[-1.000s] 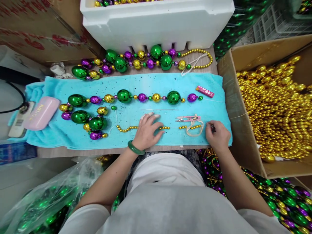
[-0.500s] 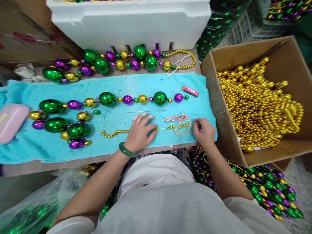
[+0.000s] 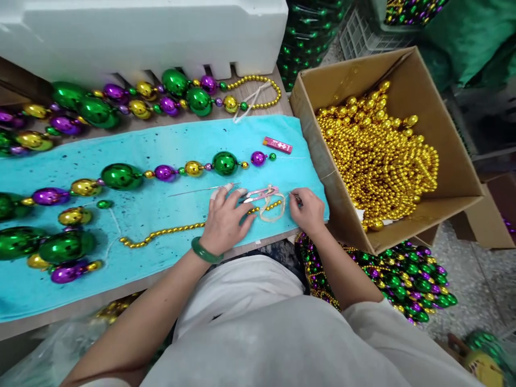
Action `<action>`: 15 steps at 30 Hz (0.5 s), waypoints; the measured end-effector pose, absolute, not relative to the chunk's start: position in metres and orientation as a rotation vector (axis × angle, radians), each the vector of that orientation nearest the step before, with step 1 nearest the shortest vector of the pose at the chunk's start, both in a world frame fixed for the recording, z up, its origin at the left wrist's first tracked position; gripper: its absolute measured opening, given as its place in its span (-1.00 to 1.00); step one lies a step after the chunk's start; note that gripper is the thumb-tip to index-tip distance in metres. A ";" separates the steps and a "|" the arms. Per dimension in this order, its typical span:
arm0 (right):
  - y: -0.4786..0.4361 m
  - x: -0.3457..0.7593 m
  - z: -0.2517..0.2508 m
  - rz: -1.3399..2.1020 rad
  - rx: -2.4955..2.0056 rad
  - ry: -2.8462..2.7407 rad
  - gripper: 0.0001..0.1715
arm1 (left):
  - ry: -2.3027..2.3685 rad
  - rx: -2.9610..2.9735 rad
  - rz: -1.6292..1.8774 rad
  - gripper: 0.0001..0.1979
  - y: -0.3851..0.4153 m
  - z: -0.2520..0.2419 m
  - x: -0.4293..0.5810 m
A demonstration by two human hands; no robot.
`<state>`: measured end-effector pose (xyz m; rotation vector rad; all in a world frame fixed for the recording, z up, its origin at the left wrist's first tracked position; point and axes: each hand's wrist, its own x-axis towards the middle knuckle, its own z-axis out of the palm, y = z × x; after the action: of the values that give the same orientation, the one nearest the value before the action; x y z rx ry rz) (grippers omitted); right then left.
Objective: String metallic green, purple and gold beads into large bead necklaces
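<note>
My left hand (image 3: pixel 226 217) lies on the blue towel (image 3: pixel 137 145), thumb and forefinger touching a strand of small gold beads (image 3: pixel 173 230). The strand runs out on both sides of the fingers. To the right, my right hand (image 3: pixel 307 208) is closed in a pinch on something thin and dark, perhaps a needle. Between the hands are pink snips (image 3: pixel 262 192) and a pale elastic loop (image 3: pixel 273 217). A long needle (image 3: pixel 189 192) lies above my left hand. Further back a string of large green, purple and gold beads (image 3: pixel 226 163) is laid out, near a pink lighter (image 3: pixel 278 144).
A cardboard box (image 3: pixel 326 156) of gold bead strands stands at the right. Behind the towel are a white foam box (image 3: pixel 153 37) and a finished-looking bead string (image 3: pixel 199 101). More colored beads (image 3: pixel 419 279) hang below the table edge.
The view has shifted right. The gap in the gold strand beside my left hand has closed, with its beads now running near the elastic loop. My right hand stays pinched.
</note>
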<state>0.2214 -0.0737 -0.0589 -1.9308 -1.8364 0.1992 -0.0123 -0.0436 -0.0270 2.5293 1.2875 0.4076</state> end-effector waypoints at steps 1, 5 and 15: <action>-0.074 0.222 -0.059 0.203 -1.927 -1.834 -0.83 | 1.299 2.530 0.405 -0.79 -0.044 -0.028 -0.011; -0.074 0.222 -0.060 0.216 -1.918 -1.817 -0.83 | 1.321 2.530 0.399 -0.78 -0.045 -0.031 -0.009; -0.074 0.223 -0.062 0.211 -1.874 -1.815 -0.83 | 1.224 2.594 0.607 -0.83 -0.045 -0.031 0.016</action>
<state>0.2231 -0.0745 -0.0619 -1.8735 -1.8147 0.2106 0.0164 -0.0447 -0.0315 2.5938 1.2244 0.6071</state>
